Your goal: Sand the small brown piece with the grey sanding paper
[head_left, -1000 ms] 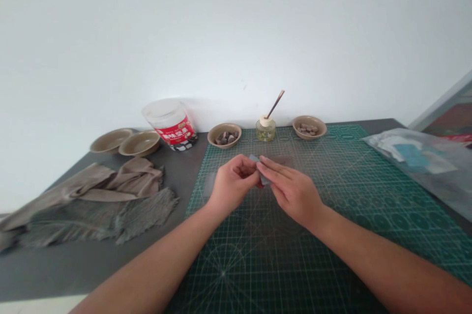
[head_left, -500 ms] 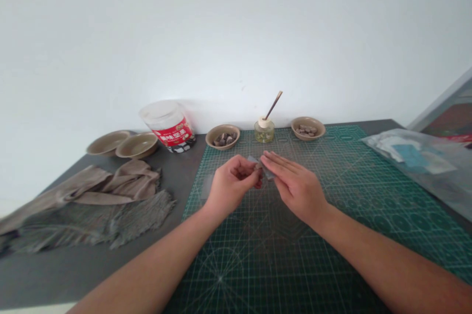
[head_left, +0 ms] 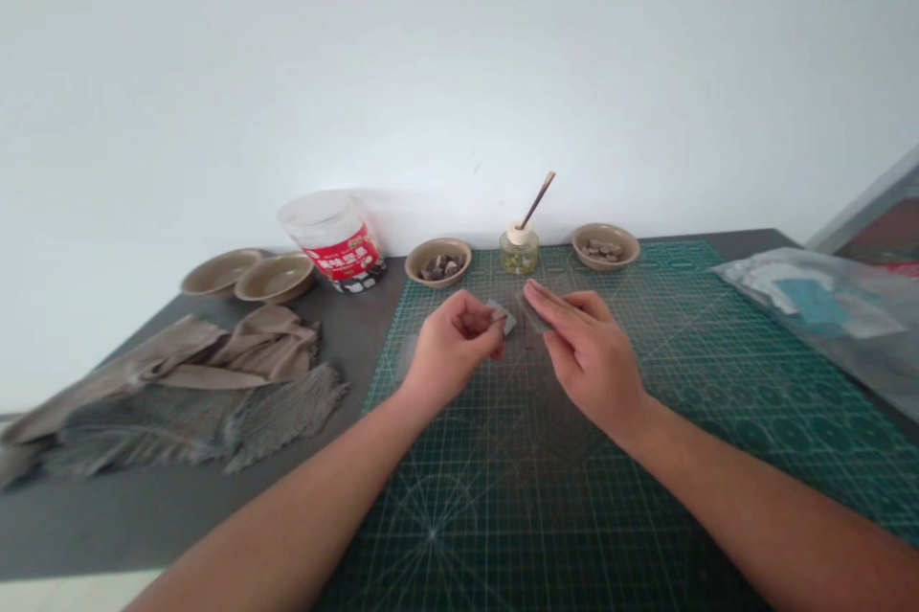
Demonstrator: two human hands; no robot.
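Note:
My left hand (head_left: 456, 344) is closed in a pinch above the cutting mat, its fingertips turned to the right. A small, flat grey piece (head_left: 508, 319) sticks out past those fingertips; anything else inside the pinch is too small to make out. Facing it, my right hand (head_left: 593, 358) presses another flat grey piece (head_left: 532, 313) between its straight fingers and thumb. A narrow gap separates the two pieces. Both hands are over the green gridded cutting mat (head_left: 459, 487).
Behind the hands stand a bowl of brownish chunks (head_left: 437, 263), a glass bottle with a brush-like stick (head_left: 519, 250) and a bowl of rounded pieces (head_left: 605, 248). Leftward are a red-labelled plastic tub (head_left: 334, 238), two brown bowls (head_left: 277, 278) and crumpled cloths (head_left: 208, 392). A plastic bag (head_left: 825, 296) lies right.
My hands have moved apart, so the grey pieces that were close together now have a gap between them. The view has shifted slightly.

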